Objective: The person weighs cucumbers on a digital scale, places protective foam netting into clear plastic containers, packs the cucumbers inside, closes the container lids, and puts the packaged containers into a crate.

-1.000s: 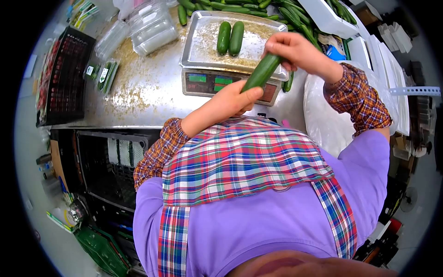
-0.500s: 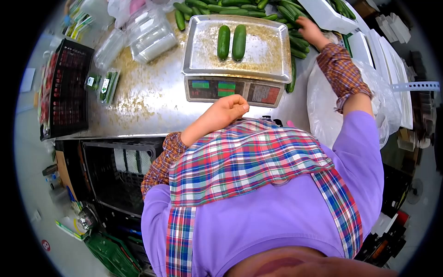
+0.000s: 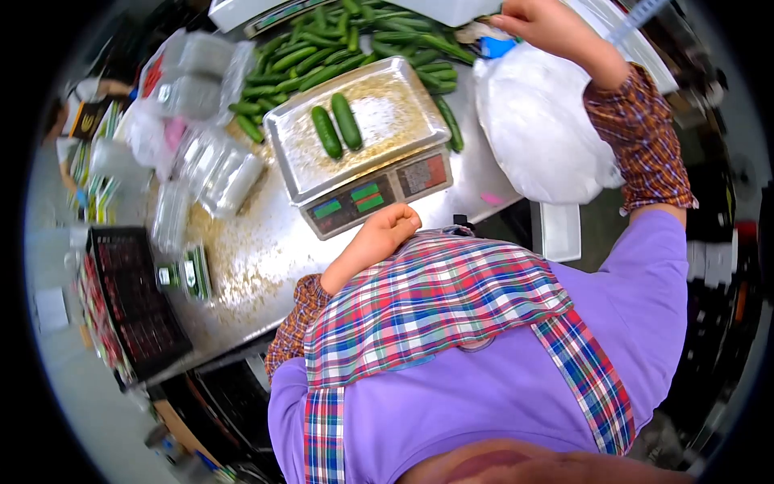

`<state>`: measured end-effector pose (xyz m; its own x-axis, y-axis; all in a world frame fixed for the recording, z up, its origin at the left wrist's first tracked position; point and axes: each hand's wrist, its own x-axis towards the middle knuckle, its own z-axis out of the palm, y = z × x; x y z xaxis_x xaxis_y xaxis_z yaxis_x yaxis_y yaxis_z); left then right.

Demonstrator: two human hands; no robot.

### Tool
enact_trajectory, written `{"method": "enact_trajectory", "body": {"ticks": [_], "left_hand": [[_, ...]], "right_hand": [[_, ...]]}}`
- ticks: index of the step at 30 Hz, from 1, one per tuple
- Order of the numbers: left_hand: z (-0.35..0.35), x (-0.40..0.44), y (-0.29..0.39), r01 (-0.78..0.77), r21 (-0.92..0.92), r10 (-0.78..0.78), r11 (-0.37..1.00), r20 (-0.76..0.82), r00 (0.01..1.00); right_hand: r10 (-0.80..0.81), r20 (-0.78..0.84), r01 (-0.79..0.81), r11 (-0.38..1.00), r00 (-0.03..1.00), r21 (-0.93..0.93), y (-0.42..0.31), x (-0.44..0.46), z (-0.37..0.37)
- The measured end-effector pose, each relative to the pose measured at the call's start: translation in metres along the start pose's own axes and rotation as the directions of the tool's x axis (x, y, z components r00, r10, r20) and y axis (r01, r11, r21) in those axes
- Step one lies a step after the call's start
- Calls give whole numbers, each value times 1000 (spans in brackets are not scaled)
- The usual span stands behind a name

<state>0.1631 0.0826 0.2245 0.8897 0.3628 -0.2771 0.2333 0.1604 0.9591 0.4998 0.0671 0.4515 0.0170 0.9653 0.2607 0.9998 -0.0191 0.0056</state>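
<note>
My left hand (image 3: pixel 379 238) rests in front of the scale, fingers curled in, with nothing visible in them. Above it stands the scale (image 3: pixel 334 216), and two cucumbers (image 3: pixel 337 127) lie side by side on its metal pan (image 3: pixel 387 89). My right hand (image 3: pixel 548 28) is at the upper right edge of the view, beyond the cucumber pile. Its fingers are bent beside the corner of a white box (image 3: pixel 443 8); what they grip, if anything, is not clear. A blue piece (image 3: pixel 496 48) lies just below those fingers. A heap of cucumbers (image 3: pixel 314 56) spreads behind the scale.
Clear plastic trays (image 3: pixel 218 169) are stacked on the left of the metal table (image 3: pixel 266 274). Packed cucumbers (image 3: pixel 195 273) sit near a black crate (image 3: pixel 137 298). A white plastic bag (image 3: pixel 540 129) hangs over the right edge, above a white bin (image 3: pixel 560 231).
The view has turned, so the scale appears tilted and further left. My right hand has left the cucumber pile and moved to the white box's corner. My left hand has stayed by the scale.
</note>
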Motion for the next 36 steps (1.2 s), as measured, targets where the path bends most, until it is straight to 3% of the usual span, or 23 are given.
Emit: {"method": "enact_trajectory", "body": {"ticks": [2, 4, 8, 10, 12, 14, 17, 19, 20, 21, 24, 26, 28, 29, 31, 33, 36], "left_hand": [[-2, -2, 1, 43, -36, -41, 998, 40, 998], [-2, -5, 3, 58, -39, -56, 998, 69, 996], [2, -8, 5, 56, -1, -55, 998, 103, 993], [-2, -14, 4, 66, -1, -65, 998, 117, 991], [-5, -20, 1, 64, -22, -61, 998, 104, 993], [-7, -18, -7, 88, -41, -85, 995, 65, 994], [-7, -32, -7, 76, -80, -72, 994, 50, 996], [-11, -34, -10, 52, -67, -50, 996, 24, 998], [-13, -35, -13, 36, -50, -36, 998, 9, 999], [-13, -30, -19, 37, -36, -38, 999, -19, 999], [-21, -42, -16, 39, -98, -42, 994, -23, 999], [-27, -42, -22, 40, -75, -43, 996, -45, 998], [-29, -34, -27, 67, -41, -70, 997, -93, 993], [-28, -38, -21, 71, -42, -75, 997, -100, 992], [-29, -38, -17, 88, -16, -89, 996, -117, 989], [-31, -36, -15, 53, 57, -46, 997, -109, 993], [-30, -25, -16, 115, 12, -113, 993, -98, 989]], "right_hand": [[308, 320, -348, 935, 896, 74, -2, -38, -17], [299, 470, -414, 896, 830, 162, 28, -76, -2], [453, 751, -627, 776, 480, -68, 53, -127, 24], [450, 665, -648, 758, 596, 68, 68, -143, 32], [609, 155, -624, 718, 778, 308, 100, -154, 53], [613, -56, -609, 789, 788, 78, 138, -158, 86], [668, 497, -761, 648, 554, -24, 124, -157, 98], [651, 8, -649, 758, 759, -67, 159, -164, 149], [553, -236, -589, 800, 799, -117, 152, -156, 150], [728, -4, -728, 684, 685, -47, 155, -146, 159], [763, 195, -787, 606, 616, 115, 140, -126, 151], [732, 209, -761, 622, 648, 182, 139, -120, 153], [646, 312, -702, 704, 697, 111, 138, -110, 161], [653, 283, -698, 709, 702, 96, 134, -111, 163], [532, 257, -564, 823, 807, 67, 138, -109, 162], [590, 44, -592, 805, 806, 45, 145, -111, 168], [533, -14, -533, 846, 846, -18, 160, -123, 183]]}}
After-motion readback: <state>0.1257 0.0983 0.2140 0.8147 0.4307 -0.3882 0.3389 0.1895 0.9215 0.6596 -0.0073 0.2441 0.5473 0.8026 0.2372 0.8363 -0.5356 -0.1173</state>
